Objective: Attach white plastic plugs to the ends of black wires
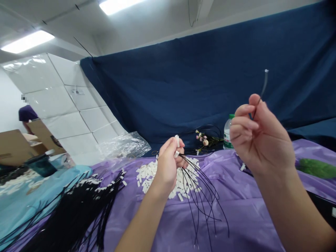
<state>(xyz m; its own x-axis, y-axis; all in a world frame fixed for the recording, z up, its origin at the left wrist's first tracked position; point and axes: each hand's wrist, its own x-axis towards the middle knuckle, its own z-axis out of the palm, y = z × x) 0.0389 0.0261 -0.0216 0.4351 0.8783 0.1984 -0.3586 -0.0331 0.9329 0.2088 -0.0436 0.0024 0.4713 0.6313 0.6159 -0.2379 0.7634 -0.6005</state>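
My left hand (166,164) is closed around several thin black wires (202,175), whose loose lengths fan down to the right. A small white plastic piece (177,140) sticks up from its fingertips, and another white piece shows at the side of the fist. Raised at the right, my right hand (267,143) pinches one dark wire (265,84) between thumb and forefinger. That wire's end points up and has a pale tip. Behind and below my left hand lies a pile of small white pieces (147,173).
A large bundle of black wires (76,206) with white ends lies left on the purple cloth (236,217). Behind are a plastic bag (126,145), artificial flowers (204,141), a green-capped bottle (227,134) and a blue curtain (183,87). White boxes (60,105) stand stacked; a person (27,113) is farther left.
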